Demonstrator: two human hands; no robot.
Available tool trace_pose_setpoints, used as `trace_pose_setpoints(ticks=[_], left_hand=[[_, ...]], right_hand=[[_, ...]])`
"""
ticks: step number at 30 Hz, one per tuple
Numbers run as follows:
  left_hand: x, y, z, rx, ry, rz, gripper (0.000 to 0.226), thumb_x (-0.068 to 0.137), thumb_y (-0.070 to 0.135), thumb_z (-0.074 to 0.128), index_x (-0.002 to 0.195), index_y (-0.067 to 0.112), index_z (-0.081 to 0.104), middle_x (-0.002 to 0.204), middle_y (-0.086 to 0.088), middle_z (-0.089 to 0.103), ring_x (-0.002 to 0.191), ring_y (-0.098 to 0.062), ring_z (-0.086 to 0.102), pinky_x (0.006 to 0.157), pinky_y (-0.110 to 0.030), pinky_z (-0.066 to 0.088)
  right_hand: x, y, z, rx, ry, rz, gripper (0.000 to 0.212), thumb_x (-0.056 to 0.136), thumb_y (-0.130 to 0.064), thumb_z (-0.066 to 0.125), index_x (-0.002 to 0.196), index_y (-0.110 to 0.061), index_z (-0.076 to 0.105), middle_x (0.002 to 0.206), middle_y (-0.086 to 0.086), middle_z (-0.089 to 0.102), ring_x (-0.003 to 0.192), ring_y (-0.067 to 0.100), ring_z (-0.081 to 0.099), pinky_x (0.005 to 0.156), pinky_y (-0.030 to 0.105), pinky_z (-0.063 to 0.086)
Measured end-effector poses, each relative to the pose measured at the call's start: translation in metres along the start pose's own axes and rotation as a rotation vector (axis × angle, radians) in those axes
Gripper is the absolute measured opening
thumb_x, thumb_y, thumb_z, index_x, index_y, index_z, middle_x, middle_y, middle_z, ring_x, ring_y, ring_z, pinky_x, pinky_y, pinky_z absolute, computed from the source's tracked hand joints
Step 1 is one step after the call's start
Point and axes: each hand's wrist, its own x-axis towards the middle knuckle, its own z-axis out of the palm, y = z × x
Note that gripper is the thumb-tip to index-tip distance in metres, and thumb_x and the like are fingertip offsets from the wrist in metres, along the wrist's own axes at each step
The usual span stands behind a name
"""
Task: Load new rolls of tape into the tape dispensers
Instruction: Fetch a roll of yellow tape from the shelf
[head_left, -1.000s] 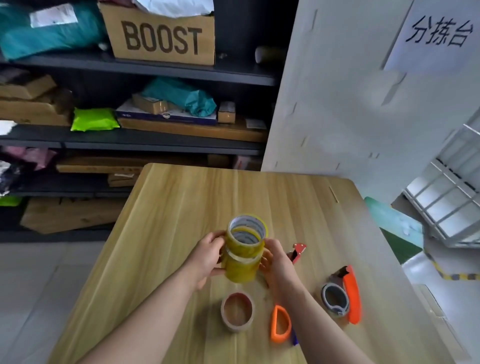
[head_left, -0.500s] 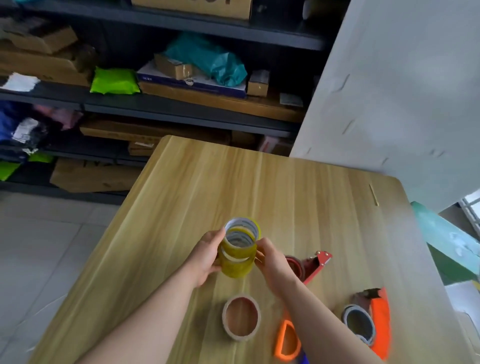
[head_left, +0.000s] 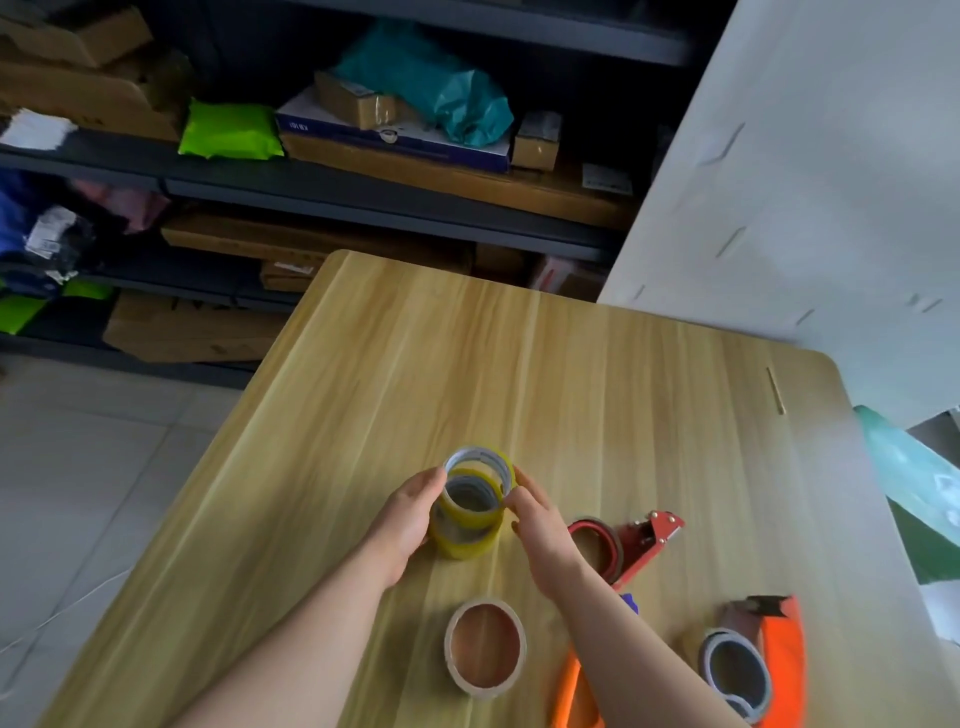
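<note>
A stack of yellow tape rolls (head_left: 470, 525) stands on the wooden table (head_left: 571, 374), its top roll shifted toward the far side. My left hand (head_left: 408, 512) grips the stack from the left. My right hand (head_left: 540, 530) holds it from the right, fingertips on the top roll. A red tape dispenser (head_left: 631, 543) lies just right of my right hand. An orange dispenser (head_left: 753, 660) with a grey-cored roll lies at the near right. A brown-cored tape roll (head_left: 485, 647) lies flat near me. An orange handle (head_left: 569, 691) shows partly under my right forearm.
Dark shelves (head_left: 322, 182) packed with cardboard boxes and green and teal parcels stand beyond the table's far edge. A white panel (head_left: 805, 182) rises at the right, against the table's far right corner. Grey tiled floor (head_left: 78, 457) lies to the left.
The camera has tilted down and the view shifted. The stack of yellow rolls has come down from above the table onto its surface, both hands still on it.
</note>
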Motion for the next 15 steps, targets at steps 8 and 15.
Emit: trace_pose_setpoints(ticks=[8,15], left_hand=[[-0.013,0.027,0.004,0.064,0.057,0.207,0.040,0.093,0.049,0.049,0.124,0.026,0.058,0.111,0.020,0.060,0.114,-0.004,0.050,0.087,-0.014,0.034],[-0.039,0.052,0.009,-0.128,-0.122,0.182,0.032,0.102,0.026,0.041,0.119,0.010,0.062,0.109,-0.014,0.071,0.093,-0.022,0.068,0.082,-0.034,0.052]], right_hand=[[-0.014,-0.019,0.003,-0.051,0.168,-0.155,0.028,0.101,-0.030,0.042,0.106,-0.016,0.066,0.103,-0.001,0.068,0.093,-0.003,0.060,0.076,0.010,0.043],[-0.034,-0.028,-0.008,0.243,0.227,-0.054,0.026,0.098,-0.026,0.049,0.092,-0.018,0.074,0.096,0.008,0.072,0.083,0.021,0.070,0.062,0.023,0.055]])
